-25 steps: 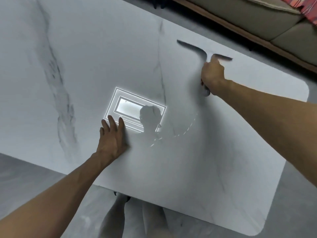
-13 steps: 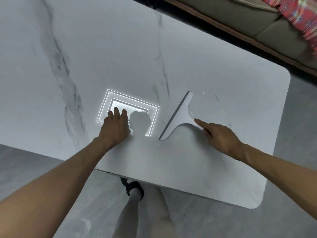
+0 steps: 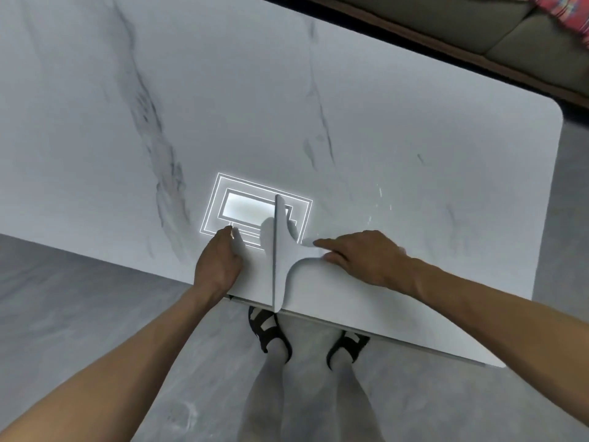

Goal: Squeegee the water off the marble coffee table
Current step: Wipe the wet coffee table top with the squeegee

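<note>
The white marble coffee table (image 3: 350,90) with grey veins fills the upper view. A pale grey squeegee (image 3: 280,250) lies on it at the near edge, its blade running front to back and its lower tip past the edge. My right hand (image 3: 363,260) grips its handle from the right, forefinger stretched along it. My left hand (image 3: 220,263) rests flat on the table just left of the blade, fingers loosely bent, holding nothing. A few thin water streaks (image 3: 381,199) glint right of the squeegee.
A bright ceiling-light reflection (image 3: 242,205) shines on the marble behind my hands. A sofa (image 3: 478,23) with a red patterned cloth (image 3: 564,11) stands beyond the far edge. My legs and black sandals (image 3: 271,333) stand on grey floor under the near edge.
My right hand has pulled the squeegee from the far right of the table across to the near edge, turning the blade front to back. My left hand stayed planted near the reflection.
</note>
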Motion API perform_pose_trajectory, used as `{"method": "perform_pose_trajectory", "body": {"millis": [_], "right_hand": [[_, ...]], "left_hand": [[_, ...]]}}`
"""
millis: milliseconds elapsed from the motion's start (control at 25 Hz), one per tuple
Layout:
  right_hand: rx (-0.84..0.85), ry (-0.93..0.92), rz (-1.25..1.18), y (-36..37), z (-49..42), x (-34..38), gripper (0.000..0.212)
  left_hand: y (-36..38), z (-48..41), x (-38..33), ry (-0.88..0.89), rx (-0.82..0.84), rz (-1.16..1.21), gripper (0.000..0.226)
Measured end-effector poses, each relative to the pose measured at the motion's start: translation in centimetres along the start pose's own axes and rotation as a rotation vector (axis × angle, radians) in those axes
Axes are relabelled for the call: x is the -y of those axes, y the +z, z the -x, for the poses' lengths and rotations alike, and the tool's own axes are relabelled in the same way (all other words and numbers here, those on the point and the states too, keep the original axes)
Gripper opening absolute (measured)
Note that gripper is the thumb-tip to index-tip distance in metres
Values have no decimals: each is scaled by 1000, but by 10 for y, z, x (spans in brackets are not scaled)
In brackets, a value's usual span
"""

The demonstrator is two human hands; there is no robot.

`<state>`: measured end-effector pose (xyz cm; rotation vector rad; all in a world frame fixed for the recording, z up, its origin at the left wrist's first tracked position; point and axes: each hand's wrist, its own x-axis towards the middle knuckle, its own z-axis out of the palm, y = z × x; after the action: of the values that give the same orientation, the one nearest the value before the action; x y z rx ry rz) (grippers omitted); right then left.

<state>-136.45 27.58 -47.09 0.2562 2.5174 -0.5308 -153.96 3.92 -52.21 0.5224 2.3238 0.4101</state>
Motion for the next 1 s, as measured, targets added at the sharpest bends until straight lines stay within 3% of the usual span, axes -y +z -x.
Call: {"method": "perform_pose_trajectory", "body": {"millis": [120,200,520,640,760,1000], "right_hand": [[68,-200,45,35,-25,37,43],[69,-202,55,45,-24,29,42],[34,282,48,20,88,-131,39],[-25,331,68,11,112,-153,38],[-27,202,16,13,91,-120,39],[3,-161,-94,55,-20,35,39]], "left_hand": [[6,9,5,33,11,-69,45],[17,17,1,45,42,-149,52],[80,25,-56,28,191,-438,56],[88,21,-57,17,172,-420,55],[74,25,-50,-41,13,-163,52],[32,31,-4,-257,-235,139,50]]}}
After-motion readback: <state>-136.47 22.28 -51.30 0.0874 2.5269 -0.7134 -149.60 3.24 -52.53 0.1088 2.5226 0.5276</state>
